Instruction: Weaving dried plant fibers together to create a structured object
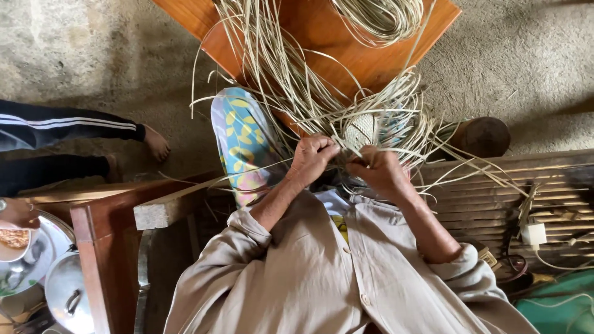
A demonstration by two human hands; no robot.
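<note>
Both hands work at the edge of a small woven piece (361, 131), a pale, tightly plaited disc held in front of the person's chest, above the knees. The left hand (314, 158) is closed, fingers curled around a bunch of loose strips (291, 86) at the piece's left edge. The right hand (378, 170) is closed as well, pinching strips at the lower right edge. The two hands sit just beside each other, almost touching.

The strips are long, thin and flat, pale straw in colour. They fan upward and outward from the woven piece and lie across an orange-brown wooden board (322, 31) that rests on the concrete floor (80, 49). A coiled bundle (380, 17) of the same material lies at the far end of the board.

Handling judgement: the strips appear light and springy, bending in smooth curves without kinking. They likely crease or split if folded sharply. The free ends tangle easily. Hold is best taken close to the woven edge, where the strips are locked together and stiffest; gripping far out gives little control.

A slatted wooden bench (495, 198) stands on the right. Another person's bare foot (156, 143) rests on the floor at left.
</note>
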